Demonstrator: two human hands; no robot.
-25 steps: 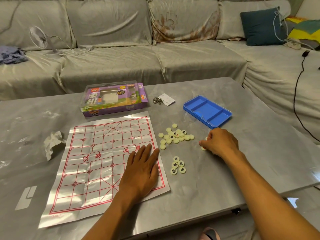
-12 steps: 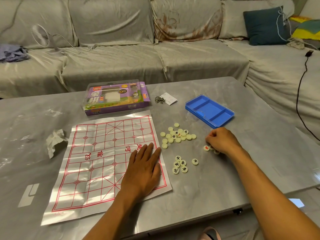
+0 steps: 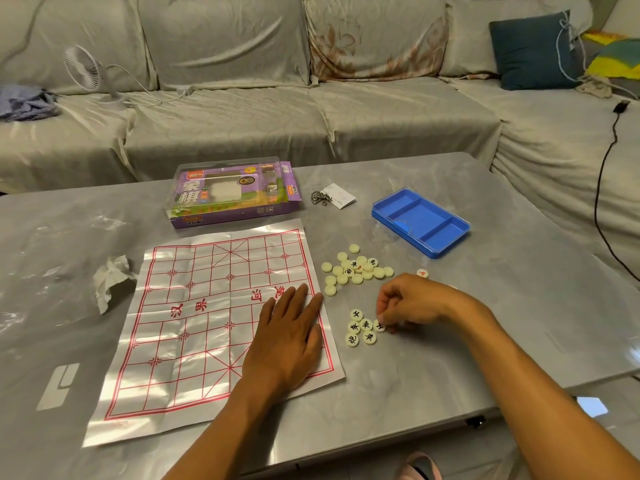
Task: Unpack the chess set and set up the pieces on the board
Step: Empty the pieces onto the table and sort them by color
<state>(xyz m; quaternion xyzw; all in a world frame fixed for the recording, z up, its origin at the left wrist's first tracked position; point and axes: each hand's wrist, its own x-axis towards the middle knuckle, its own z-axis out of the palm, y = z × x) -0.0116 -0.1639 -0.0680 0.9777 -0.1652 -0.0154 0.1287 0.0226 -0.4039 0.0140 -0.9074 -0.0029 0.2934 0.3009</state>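
Note:
A plastic board sheet with a red grid lies flat on the grey table. My left hand rests open, palm down, on its right edge. To the right sits a loose pile of cream round pieces, most of them face down. Nearer me is a small group of black-marked pieces, face up. My right hand has curled fingers, and its fingertips touch a black-marked piece at that group's right side. One red-marked piece lies alone beyond my right hand.
The purple chess box stands behind the board. A blue compartment tray lies at the right, with keys and a white tag between them. A crumpled tissue sits left of the board. A grey sofa runs behind the table.
My right hand has moved left and toward me, from the red-marked pieces to the group of black-marked ones. That group has grown by a piece or two. My left hand has stayed put.

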